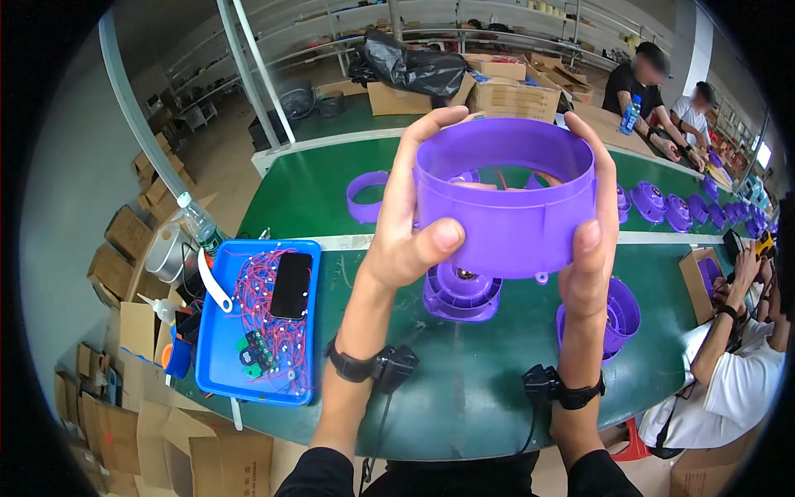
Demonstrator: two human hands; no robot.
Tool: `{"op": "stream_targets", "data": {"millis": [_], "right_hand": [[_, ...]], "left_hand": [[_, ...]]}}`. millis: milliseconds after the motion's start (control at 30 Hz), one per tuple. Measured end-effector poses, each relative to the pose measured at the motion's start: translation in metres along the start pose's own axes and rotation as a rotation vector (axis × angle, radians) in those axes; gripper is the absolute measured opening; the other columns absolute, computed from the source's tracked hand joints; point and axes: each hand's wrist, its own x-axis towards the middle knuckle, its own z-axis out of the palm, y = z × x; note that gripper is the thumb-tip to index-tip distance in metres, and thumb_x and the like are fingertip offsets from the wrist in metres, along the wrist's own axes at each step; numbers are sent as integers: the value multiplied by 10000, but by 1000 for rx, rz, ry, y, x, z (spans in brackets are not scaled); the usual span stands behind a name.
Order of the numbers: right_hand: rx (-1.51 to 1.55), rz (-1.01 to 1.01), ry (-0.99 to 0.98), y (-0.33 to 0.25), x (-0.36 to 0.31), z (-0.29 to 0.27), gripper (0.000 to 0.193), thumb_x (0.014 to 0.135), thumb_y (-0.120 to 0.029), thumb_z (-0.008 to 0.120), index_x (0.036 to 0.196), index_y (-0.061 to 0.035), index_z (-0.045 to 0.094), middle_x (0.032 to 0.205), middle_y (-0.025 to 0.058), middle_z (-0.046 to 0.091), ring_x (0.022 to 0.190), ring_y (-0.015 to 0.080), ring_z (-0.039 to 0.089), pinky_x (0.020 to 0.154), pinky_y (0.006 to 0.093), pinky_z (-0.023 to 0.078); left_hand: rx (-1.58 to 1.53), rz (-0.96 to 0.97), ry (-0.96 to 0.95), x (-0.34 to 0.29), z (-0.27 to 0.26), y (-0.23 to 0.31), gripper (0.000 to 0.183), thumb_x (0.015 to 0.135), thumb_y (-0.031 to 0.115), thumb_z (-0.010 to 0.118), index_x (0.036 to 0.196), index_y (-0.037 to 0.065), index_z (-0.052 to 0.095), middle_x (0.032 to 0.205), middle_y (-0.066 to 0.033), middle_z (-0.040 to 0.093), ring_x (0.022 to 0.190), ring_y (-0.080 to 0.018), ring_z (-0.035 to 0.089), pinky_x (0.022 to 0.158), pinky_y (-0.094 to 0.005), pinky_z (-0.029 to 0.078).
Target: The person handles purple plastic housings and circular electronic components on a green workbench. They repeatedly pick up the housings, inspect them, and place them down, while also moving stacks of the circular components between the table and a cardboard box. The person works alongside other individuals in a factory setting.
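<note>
Between my two hands a purple plastic ring-shaped housing (505, 236) is raised above the green table, its open top tilted toward me. My left hand (407, 219) grips its left side, thumb on the front wall and fingers around the back. On the opposite side my right hand (590, 248) holds it the same way. Below the housing stands a round purple ribbed part (462, 300), partly covered by it. Another purple housing (623, 319) rests beside my right forearm, which hides some of it. A purple ring (358, 207) lies beyond my left hand.
At the left, a blue tray (217, 356) holds red wires (257, 282), a black phone (291, 286) and green circuit boards (258, 354). A plastic bottle (199, 222) stands behind it. Several purple parts (650, 201) line the far right. Co-workers sit at right; cartons (513, 101) stand at the back.
</note>
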Motion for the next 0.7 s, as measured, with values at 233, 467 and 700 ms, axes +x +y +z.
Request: {"op": "stream_targets", "data": {"millis": [233, 467, 700], "right_hand": [[-150, 33, 30, 3, 1, -1, 1008, 806, -737, 475, 1418, 50, 330, 1310, 176, 478, 1215, 237, 488, 1022, 362, 384], [-133, 14, 6, 10, 2, -9, 647, 929, -345, 568, 1412, 24, 344, 1279, 179, 498, 1135, 219, 529, 976, 341, 413], [-434, -138, 4, 19, -1, -4, 527, 890, -219, 612, 1329, 34, 468, 1302, 241, 513, 1194, 371, 521, 1027, 411, 386]], "left_hand": [[77, 0, 59, 0, 0, -4, 712, 960, 558, 396, 1360, -29, 365, 1314, -160, 485, 1203, -211, 482, 1020, -323, 357], [463, -111, 233, 3, 2, 1, 495, 1046, 374, 283, 1242, -21, 509, 1162, -125, 590, 1074, -170, 544, 938, -301, 411], [458, -156, 150, -1, 1, -2, 474, 964, 313, 515, 1302, -12, 446, 1149, -131, 573, 1010, -168, 586, 878, -291, 454]]}}
